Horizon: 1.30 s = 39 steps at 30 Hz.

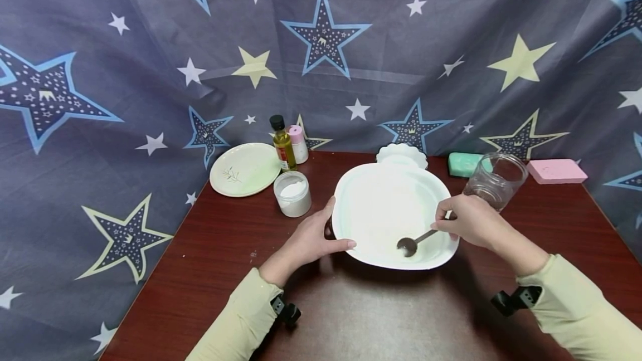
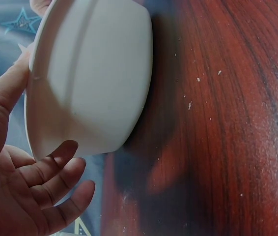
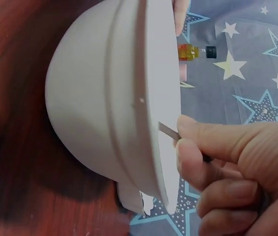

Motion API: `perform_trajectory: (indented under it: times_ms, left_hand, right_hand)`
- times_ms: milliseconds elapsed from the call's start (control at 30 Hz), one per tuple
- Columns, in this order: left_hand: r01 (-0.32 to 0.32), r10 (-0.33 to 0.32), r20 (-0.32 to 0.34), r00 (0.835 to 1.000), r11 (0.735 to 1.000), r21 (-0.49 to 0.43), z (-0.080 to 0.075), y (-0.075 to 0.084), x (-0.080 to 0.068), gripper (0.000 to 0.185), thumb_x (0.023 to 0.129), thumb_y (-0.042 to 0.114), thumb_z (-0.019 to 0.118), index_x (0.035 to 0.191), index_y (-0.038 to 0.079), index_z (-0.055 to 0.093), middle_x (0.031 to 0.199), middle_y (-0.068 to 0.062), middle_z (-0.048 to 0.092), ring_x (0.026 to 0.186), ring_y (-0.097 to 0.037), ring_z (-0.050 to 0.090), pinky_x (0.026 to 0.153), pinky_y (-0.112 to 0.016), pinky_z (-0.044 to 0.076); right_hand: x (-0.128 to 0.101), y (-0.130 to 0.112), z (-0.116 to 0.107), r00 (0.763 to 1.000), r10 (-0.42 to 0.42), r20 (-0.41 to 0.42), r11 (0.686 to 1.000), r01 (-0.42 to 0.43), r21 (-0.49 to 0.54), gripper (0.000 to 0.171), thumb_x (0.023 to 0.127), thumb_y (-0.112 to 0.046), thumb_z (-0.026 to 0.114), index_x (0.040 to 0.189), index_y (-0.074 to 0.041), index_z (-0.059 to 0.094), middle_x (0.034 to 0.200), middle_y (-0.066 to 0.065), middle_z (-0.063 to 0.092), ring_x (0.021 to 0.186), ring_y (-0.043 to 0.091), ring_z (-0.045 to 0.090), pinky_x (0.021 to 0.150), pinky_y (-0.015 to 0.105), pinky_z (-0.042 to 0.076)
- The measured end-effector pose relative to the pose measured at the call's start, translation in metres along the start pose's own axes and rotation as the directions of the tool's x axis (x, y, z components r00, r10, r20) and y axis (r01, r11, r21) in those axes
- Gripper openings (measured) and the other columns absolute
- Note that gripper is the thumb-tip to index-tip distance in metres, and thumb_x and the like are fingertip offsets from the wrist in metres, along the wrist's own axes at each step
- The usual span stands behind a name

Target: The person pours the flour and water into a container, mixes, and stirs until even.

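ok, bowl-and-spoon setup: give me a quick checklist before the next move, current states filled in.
1. Spoon secured: ok, right hand pinches its handle.
2. White bowl steadied: ok, left hand holds one end.
3. Spoon head touching the bowl's bottom: cannot tell.
4. Powder jar uncovered: ok, white powder shows inside.
5. Clear jar apart from right hand: cannot tell, they overlap in the head view.
6. Tabletop clean: not ok, white specks show.
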State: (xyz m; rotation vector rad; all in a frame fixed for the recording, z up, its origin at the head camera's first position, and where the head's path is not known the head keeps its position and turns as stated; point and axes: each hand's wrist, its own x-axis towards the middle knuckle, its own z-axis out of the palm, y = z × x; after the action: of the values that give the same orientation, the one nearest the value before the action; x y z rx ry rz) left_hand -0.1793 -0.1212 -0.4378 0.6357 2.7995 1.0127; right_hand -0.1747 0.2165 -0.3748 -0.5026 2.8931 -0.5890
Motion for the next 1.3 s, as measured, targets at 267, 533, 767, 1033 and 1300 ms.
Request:
perform_trajectory:
  times_ms: [267,533,767,1033,1300]
  left_hand:
    - [-0.003,0.003,-0.004,1.000,1.000,0.001,-0.001,0.001,-0.001,0.110,0.076,0.053,0.078,0.156,0.005,0.019,0.114,-0.008,0.059,0.092,-0.017,0.053,0.081,-0.031,0.044]
    - [0.003,-0.003,-0.006,1.000,1.000,0.008,-0.001,0.001,-0.001,0.110,0.076,0.054,0.078,0.156,0.005,0.019,0.103,-0.006,0.059,0.089,-0.017,0.052,0.079,-0.031,0.044]
    - [-0.005,0.005,-0.013,1.000,1.000,0.009,0.000,0.001,0.000,0.110,0.076,0.053,0.078,0.155,0.004,0.020,0.107,-0.008,0.060,0.090,-0.017,0.053,0.080,-0.032,0.044]
    - [-0.010,0.010,-0.015,1.000,1.000,0.006,0.000,0.001,0.000,0.109,0.075,0.053,0.078,0.155,0.005,0.021,0.103,-0.006,0.060,0.088,-0.017,0.053,0.079,-0.031,0.044]
    - [-0.004,0.004,-0.008,1.000,1.000,0.004,-0.001,0.001,0.000,0.110,0.075,0.053,0.078,0.156,0.006,0.020,0.100,-0.003,0.058,0.087,-0.016,0.053,0.077,-0.030,0.044]
  right_hand:
    - [0.005,-0.011,0.015,0.996,-0.071,-0.052,0.997,0.073,0.038,0.019,0.085,-0.021,0.076,0.071,-0.019,0.063,0.050,-0.009,0.053,0.052,0.008,0.049,0.056,0.028,0.039]
    - [0.014,-0.022,0.031,0.993,-0.070,-0.090,0.995,0.075,0.058,0.021,0.086,-0.022,0.075,0.070,-0.020,0.061,0.051,-0.010,0.054,0.052,0.008,0.050,0.053,0.029,0.039]
    - [0.023,-0.029,0.043,0.991,-0.044,-0.123,0.997,0.050,0.052,0.021,0.086,-0.023,0.074,0.069,-0.020,0.061,0.051,-0.010,0.054,0.050,0.009,0.049,0.053,0.029,0.037]
    - [0.032,-0.031,0.047,0.987,0.017,-0.161,0.998,-0.007,0.060,0.020,0.087,-0.023,0.074,0.072,-0.017,0.062,0.054,-0.009,0.057,0.052,0.009,0.052,0.051,0.030,0.037]
    - [0.036,-0.026,0.043,0.975,0.090,-0.202,0.996,-0.085,0.034,0.018,0.088,-0.026,0.073,0.074,-0.017,0.066,0.051,-0.010,0.057,0.056,0.012,0.054,0.053,0.032,0.037]
